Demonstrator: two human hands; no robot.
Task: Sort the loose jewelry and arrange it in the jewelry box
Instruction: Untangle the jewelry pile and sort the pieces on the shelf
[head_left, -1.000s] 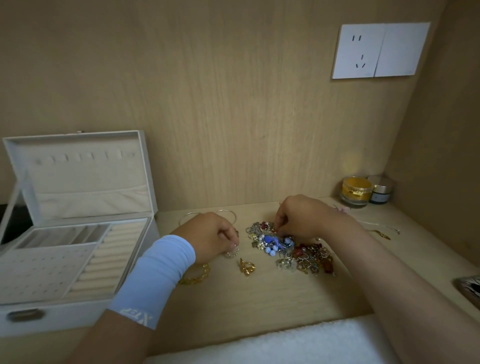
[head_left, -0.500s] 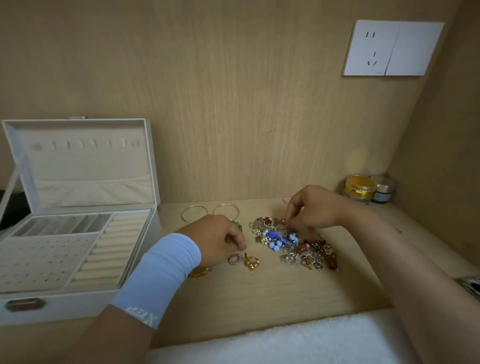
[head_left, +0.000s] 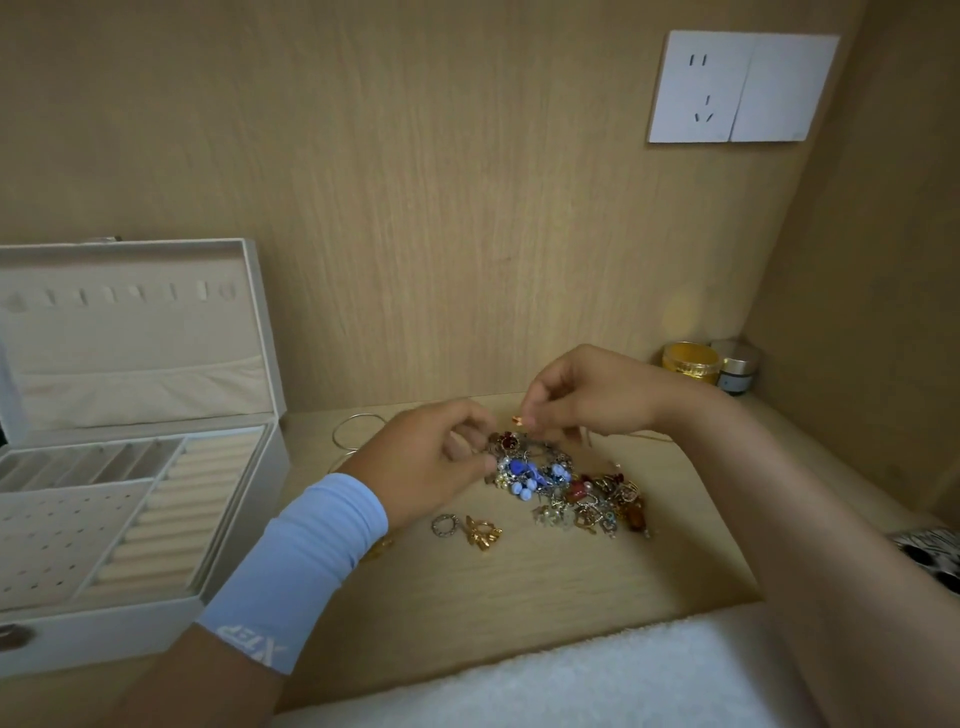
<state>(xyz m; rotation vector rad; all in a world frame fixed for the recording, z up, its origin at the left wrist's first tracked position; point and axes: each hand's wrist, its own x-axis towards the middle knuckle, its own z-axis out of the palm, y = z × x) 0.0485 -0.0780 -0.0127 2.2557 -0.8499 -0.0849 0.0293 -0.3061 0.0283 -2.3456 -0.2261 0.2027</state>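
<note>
Bare pale wooden desk (head_left: 519, 587) lies between the open white jewelry box (head_left: 249, 512) at its left edge and the heap of loose jewelry (head_left: 566, 488) mid-desk. The left hand (head_left: 431, 462) curls at the heap's left edge, grip unclear; the right hand (head_left: 587, 395) pinches a small gold piece (head_left: 517, 420) above it.

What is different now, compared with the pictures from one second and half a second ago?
The right hand rose off the jewelry pile and now pinches a small gold piece above it. The left hand moved right, from the silver ring to the pile's left edge, which it grips. The jewelry box stays open; the gold charm lies where it was.
</note>
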